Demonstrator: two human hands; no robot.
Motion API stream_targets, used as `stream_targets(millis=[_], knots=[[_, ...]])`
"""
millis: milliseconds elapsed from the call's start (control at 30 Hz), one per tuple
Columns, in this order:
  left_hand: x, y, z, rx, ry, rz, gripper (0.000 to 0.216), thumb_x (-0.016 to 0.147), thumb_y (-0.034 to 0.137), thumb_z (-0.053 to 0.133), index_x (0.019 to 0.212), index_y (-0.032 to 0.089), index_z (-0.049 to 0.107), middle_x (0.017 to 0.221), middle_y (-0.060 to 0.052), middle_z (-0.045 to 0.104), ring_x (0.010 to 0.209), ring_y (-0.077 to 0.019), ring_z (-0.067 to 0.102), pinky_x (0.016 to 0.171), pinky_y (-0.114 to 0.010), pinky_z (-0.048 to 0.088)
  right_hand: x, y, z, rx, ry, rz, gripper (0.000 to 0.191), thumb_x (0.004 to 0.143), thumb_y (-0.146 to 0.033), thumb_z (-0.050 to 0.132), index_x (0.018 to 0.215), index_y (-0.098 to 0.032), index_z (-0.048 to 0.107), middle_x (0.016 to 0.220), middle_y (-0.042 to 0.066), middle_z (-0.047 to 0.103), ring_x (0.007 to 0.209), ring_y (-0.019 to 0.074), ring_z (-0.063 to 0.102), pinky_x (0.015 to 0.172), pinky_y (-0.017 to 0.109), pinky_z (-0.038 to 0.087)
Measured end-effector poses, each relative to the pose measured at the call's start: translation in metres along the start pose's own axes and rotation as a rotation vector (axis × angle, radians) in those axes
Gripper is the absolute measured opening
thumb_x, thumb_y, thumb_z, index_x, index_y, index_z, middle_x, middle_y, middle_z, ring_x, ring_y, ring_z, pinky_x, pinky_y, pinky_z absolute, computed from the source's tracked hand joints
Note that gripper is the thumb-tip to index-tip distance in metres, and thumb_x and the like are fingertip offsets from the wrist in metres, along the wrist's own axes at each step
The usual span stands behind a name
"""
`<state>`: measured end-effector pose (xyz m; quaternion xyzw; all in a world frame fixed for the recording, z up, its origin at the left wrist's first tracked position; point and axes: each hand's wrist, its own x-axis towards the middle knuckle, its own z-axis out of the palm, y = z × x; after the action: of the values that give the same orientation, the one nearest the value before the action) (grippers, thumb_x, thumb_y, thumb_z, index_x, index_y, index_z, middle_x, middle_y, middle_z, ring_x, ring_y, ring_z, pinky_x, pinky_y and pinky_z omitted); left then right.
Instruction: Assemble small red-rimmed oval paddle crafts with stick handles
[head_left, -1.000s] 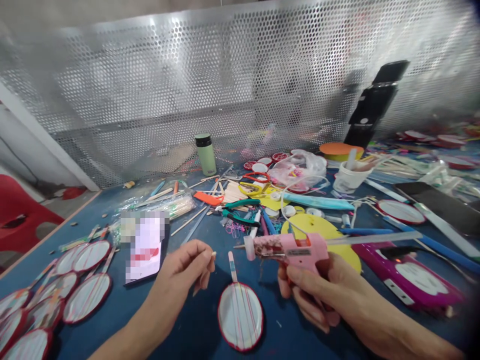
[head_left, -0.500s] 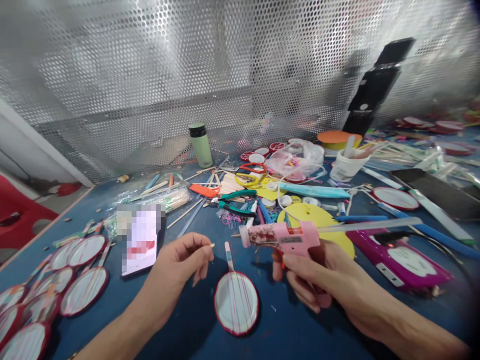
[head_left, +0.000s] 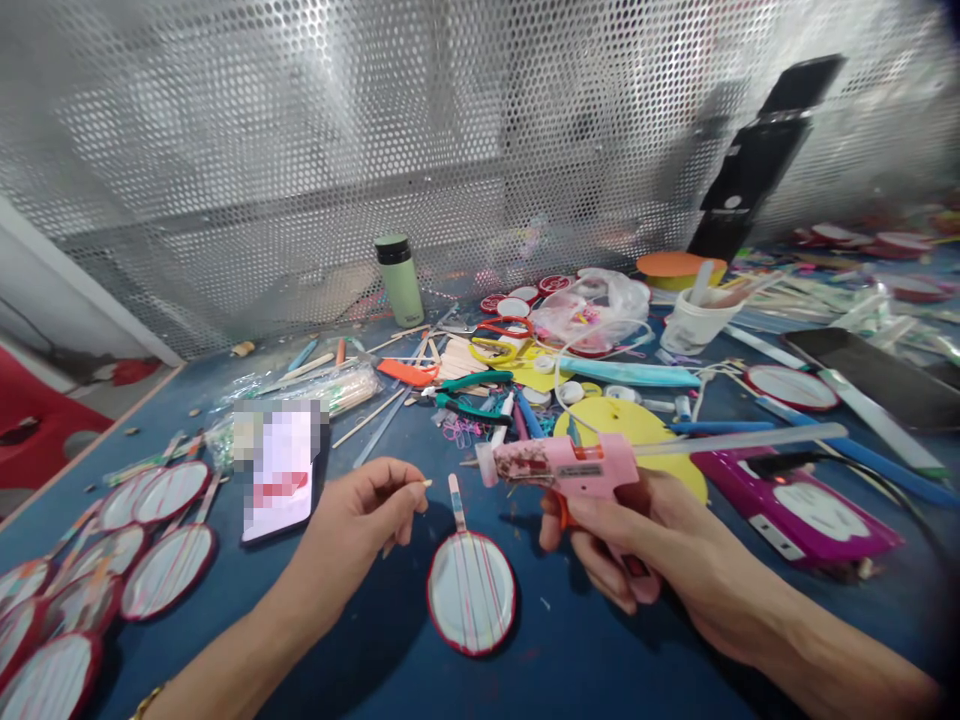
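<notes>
My right hand is wrapped round the grip of a pink hot glue gun, held level with its nozzle pointing left and a clear glue stick out the back. My left hand pinches a tiny pale stick piece between thumb and fingertips, a short way left of the nozzle. Below and between my hands a round white disc with a red rim lies on the blue table, with coloured strings across it and a stick handle pointing away from me.
Several similar discs lie at the left by a phone. Pliers, scissors, sticks, a yellow foam disc, a white cup, a green bottle and a purple power strip crowd the far side before a perforated metal wall.
The view shifted slightly. Both hands keep their grips and sit a little closer together above the disc.
</notes>
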<state>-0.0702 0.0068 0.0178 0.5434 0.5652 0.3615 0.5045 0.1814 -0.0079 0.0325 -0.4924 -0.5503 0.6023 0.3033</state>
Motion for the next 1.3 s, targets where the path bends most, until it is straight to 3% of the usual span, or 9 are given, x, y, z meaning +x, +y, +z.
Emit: stream_targets(millis=[200,433,600,800,1300], knots=[[0.0,0.0,0.003,0.02,-0.009,0.007,0.027,0.078,0.042,0.062,0.082,0.016,0.06,0.065,0.0,0.058,0.05,-0.0077,0.044,0.044,-0.019,0.03,0.0,-0.002,0.002,0.021,0.024,0.026,0.042,0.078,-0.053,0.059,0.075,-0.011,0.064,0.042,-0.004,0.044,0.036,0.0063,0.039,0.036,0.018,0.021],[-0.001,-0.005,0.003,0.096,-0.048,0.014,0.024,0.082,0.041,0.057,0.081,0.017,0.06,0.055,0.003,0.052,0.048,-0.0082,0.042,0.044,-0.018,0.028,0.0,-0.001,0.003,0.034,0.03,0.026,0.039,0.076,-0.051,0.061,0.072,-0.013,0.063,0.042,-0.004,0.044,0.036,0.0068,0.039,0.036,0.019,0.024],[0.001,-0.007,0.004,0.117,-0.049,0.078,0.02,0.082,0.037,0.058,0.081,0.017,0.061,0.068,0.0,0.06,0.052,-0.0079,0.047,0.046,-0.018,0.033,0.002,0.001,0.003,0.011,0.026,0.029,0.036,0.077,-0.048,0.06,0.073,-0.012,0.063,0.042,-0.005,0.044,0.036,0.0062,0.039,0.036,0.019,0.025],[0.001,-0.009,0.004,0.099,-0.063,0.056,0.021,0.082,0.038,0.057,0.083,0.017,0.061,0.071,0.0,0.061,0.052,-0.0082,0.048,0.046,-0.019,0.032,0.002,0.0,0.005,-0.037,0.024,0.016,0.034,0.078,-0.046,0.059,0.072,-0.012,0.063,0.041,-0.005,0.043,0.036,0.0065,0.038,0.037,0.019,0.025],[-0.002,-0.006,0.005,0.011,-0.065,-0.003,0.026,0.081,0.041,0.06,0.083,0.015,0.06,0.056,0.002,0.054,0.048,-0.0077,0.043,0.045,-0.018,0.03,0.002,0.005,0.005,-0.132,0.016,0.006,0.027,0.078,-0.04,0.057,0.073,-0.014,0.061,0.042,-0.006,0.042,0.037,0.0061,0.039,0.038,0.018,0.029]])
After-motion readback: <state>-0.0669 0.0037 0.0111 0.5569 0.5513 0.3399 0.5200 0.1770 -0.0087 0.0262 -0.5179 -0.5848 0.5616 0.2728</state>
